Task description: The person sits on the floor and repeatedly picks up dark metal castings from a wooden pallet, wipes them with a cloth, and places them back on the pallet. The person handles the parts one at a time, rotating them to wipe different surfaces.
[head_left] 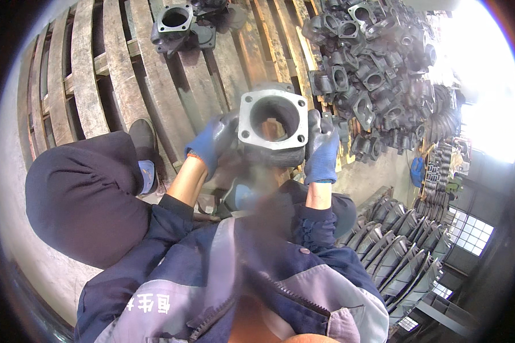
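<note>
Both my hands, in blue work gloves with dark coated fingers, hold up a dark cast-metal housing [248, 122] in front of my body. Its square flange faces up, bright and machined, with a large round bore in the middle and a bolt hole at each corner. My left hand [216, 140] grips the left side of the casting. On the opposite side my right hand [324, 147] is closed against its edge, the thumb near the flange's corner. The fingers under the casting are hidden.
Wooden pallets [86, 68] lie ahead and to the left. Similar castings [174, 20] sit on the slats at the top. A large heap of dark castings [375, 80] lies at the upper right. Stacked curved metal parts [400, 246] stand at the right, beside a blue object [418, 171].
</note>
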`<state>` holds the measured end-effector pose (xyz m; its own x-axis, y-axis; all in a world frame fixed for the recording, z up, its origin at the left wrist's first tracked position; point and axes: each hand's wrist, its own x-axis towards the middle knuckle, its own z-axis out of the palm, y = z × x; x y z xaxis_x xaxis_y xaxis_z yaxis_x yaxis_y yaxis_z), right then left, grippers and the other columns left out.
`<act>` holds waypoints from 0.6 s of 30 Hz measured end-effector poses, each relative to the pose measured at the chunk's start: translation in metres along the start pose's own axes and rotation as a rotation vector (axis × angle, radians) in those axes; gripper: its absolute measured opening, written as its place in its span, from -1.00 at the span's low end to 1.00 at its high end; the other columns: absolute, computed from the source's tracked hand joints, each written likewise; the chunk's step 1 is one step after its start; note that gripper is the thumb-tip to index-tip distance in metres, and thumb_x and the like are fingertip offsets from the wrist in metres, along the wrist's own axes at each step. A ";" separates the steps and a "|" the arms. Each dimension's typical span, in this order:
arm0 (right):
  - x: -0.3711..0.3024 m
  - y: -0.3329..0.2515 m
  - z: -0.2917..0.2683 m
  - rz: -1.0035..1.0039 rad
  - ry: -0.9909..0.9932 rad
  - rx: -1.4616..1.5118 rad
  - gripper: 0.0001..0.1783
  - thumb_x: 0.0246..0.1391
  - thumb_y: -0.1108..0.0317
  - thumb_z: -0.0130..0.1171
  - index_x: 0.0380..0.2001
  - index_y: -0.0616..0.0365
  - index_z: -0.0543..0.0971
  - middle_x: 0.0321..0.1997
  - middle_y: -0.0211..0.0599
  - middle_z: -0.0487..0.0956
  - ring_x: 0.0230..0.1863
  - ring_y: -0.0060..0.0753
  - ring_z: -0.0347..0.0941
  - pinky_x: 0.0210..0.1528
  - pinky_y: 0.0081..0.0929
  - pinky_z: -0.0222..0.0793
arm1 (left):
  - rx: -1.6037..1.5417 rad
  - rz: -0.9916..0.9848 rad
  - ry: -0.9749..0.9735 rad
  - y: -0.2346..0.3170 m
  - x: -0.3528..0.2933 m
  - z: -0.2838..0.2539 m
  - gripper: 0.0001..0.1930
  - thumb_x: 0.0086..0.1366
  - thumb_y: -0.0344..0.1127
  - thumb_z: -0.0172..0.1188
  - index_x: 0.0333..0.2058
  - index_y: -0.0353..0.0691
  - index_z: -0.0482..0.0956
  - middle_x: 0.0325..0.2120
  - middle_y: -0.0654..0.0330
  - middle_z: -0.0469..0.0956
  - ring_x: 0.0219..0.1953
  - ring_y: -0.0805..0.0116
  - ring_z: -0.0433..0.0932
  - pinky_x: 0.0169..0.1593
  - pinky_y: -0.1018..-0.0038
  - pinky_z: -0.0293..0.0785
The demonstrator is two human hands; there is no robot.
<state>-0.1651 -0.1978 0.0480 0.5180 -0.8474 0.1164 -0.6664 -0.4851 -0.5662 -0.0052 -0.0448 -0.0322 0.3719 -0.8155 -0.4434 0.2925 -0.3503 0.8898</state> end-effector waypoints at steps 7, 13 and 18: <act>0.015 -0.003 -0.009 0.563 -0.067 0.674 -0.63 0.31 0.15 -0.09 -0.09 0.22 0.54 -0.12 -0.29 0.59 -0.21 -0.43 0.52 -0.16 -0.45 0.48 | 0.092 0.003 0.182 0.003 -0.001 0.011 -0.56 0.32 -0.04 0.05 -0.15 -0.39 0.54 -0.41 -0.20 0.56 -0.29 -0.18 0.54 -0.16 0.18 0.42; 0.014 0.005 -0.005 0.427 -0.075 1.153 -0.85 0.21 0.35 0.11 -0.41 0.16 0.54 -0.43 -0.48 0.51 -0.45 -0.63 0.39 -0.42 -0.61 0.36 | 0.296 0.513 0.363 0.014 -0.013 0.019 -0.60 0.34 -0.16 0.04 -0.07 -0.44 0.48 -0.29 -0.13 0.50 -0.27 0.02 0.47 -0.20 0.22 0.41; 0.021 0.010 -0.003 0.219 -0.034 0.968 -0.81 0.20 0.33 0.10 -0.49 0.14 0.50 -0.49 -0.54 0.40 -0.49 -0.68 0.30 -0.47 -0.62 0.29 | 0.087 0.357 0.272 0.011 -0.013 0.014 -0.64 0.30 -0.20 0.04 -0.06 -0.36 0.48 -0.21 -0.20 0.52 -0.13 -0.15 0.49 -0.07 0.12 0.43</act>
<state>-0.1625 -0.2206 0.0472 0.4606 -0.8835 -0.0853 -0.0321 0.0794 -0.9963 -0.0191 -0.0445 -0.0155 0.6571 -0.7459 -0.1092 0.0334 -0.1160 0.9927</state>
